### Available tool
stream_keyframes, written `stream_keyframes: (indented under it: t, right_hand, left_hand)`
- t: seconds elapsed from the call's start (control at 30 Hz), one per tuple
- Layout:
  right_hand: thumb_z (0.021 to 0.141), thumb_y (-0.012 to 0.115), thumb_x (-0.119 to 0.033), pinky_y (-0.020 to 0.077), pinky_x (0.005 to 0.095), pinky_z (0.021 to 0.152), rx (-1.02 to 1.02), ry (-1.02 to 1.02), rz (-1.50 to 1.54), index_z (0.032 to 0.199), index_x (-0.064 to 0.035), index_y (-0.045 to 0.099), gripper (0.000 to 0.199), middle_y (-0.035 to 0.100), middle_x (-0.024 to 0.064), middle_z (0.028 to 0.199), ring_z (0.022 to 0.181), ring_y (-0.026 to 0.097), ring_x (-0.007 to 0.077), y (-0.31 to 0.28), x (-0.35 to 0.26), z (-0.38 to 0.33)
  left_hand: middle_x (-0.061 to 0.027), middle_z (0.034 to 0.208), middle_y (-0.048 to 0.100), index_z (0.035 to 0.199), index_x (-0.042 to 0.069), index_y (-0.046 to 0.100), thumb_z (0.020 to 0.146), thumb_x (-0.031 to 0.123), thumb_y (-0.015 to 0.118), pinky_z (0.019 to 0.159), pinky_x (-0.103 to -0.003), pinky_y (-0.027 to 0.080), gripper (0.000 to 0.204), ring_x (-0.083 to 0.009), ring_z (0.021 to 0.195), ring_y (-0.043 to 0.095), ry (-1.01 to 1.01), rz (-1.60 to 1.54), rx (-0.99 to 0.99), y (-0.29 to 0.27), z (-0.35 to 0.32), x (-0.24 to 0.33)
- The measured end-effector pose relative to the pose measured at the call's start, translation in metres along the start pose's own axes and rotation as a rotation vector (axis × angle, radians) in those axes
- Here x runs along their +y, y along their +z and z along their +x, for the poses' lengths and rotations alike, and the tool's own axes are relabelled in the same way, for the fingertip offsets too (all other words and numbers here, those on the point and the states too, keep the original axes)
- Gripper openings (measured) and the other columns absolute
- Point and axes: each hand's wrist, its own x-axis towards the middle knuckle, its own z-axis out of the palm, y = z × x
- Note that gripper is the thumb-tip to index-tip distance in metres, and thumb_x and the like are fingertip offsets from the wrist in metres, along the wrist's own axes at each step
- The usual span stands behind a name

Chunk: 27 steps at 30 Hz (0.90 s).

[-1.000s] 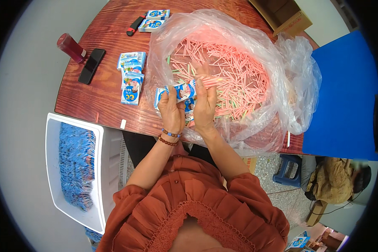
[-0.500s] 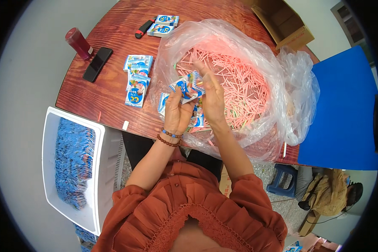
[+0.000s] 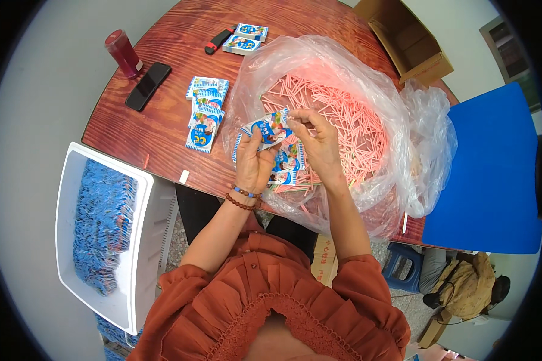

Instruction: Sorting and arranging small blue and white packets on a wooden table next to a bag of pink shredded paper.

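Observation:
My left hand is closed around the lower left of a small blue and white packet, held tilted above the near left side of a clear plastic bag. At the packet's upper right corner, the thumb and fingertips of my right hand are pinched together on its edge. Whether anything small is also between those fingertips is too fine to tell. More packets of the same kind lie under my hands. Inside the opened bag is a heap of thin pink sticks, with a few green ones among them.
Left of the bag lie overlapping packets, a black phone and a red bottle. Farther back are a red and black cutter and stacked packets. A white bin of blue packets stands left; a cardboard box sits back right.
My right hand has shifted slightly right and down, its fingers drawing into a pinch at the packet's corner. The packet is flatter and shows more of its front. My left hand keeps its hold.

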Motion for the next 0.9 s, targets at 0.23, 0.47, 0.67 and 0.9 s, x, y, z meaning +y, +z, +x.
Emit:
stream_keyframes:
  t: [0.23, 0.47, 0.67, 0.9]
  right_hand:
    - [0.086, 0.064, -0.005, 0.0462, 0.024, 0.077, -0.154, -0.015, -0.116, 0.096, 0.0008, 0.067, 0.012, 0.066, 0.004, 0.092, 0.084, 0.058, 0.0085, -0.006, -0.007, 0.012]
    - [0.089, 0.056, -0.002, 0.0483, 0.0273, 0.082, 0.217, -0.171, 0.183, 0.095, 0.0005, 0.065, 0.011, 0.066, 0.0086, 0.094, 0.082, 0.06, 0.014, 0.008, -0.01, 0.016]
    - [0.092, 0.047, -0.005, 0.055, 0.0311, 0.067, 0.037, 0.295, 0.79, 0.102, -0.0017, 0.054, 0.013, 0.059, 0.0063, 0.082, 0.068, 0.056, 0.0111, -0.01, -0.006, 0.025]
    - [0.088, 0.063, -0.012, 0.0435, 0.0189, 0.054, -0.314, 0.336, 0.18, 0.107, -0.0003, 0.058, 0.023, 0.055, -0.0017, 0.071, 0.06, 0.051, 0.0045, 0.04, 0.017, 0.02]
  left_hand:
    - [-0.0069, 0.11, 0.064, 0.114, 0.008, 0.056, 0.096, 0.013, 0.055, 0.085, -0.036, 0.051, 0.019, -0.018, 0.1, 0.063, 0.044, 0.026, 0.026, 0.0, 0.0, 0.011]
    - [-0.0069, 0.109, 0.065, 0.116, 0.006, 0.056, 0.091, 0.006, 0.06, 0.084, -0.035, 0.053, 0.025, -0.0181, 0.098, 0.064, -0.011, -0.086, 0.109, -0.008, 0.0, 0.019]
    - [-0.0079, 0.109, 0.066, 0.115, 0.002, 0.057, 0.09, 0.005, 0.06, 0.087, -0.036, 0.053, 0.025, -0.0166, 0.097, 0.064, 0.015, -0.1, 0.197, -0.016, 0.003, 0.028]
    - [-0.01, 0.112, 0.064, 0.117, 0.002, 0.055, 0.092, 0.007, 0.058, 0.095, -0.039, 0.048, 0.026, -0.021, 0.103, 0.061, 0.058, -0.124, 0.111, -0.018, -0.001, 0.035]
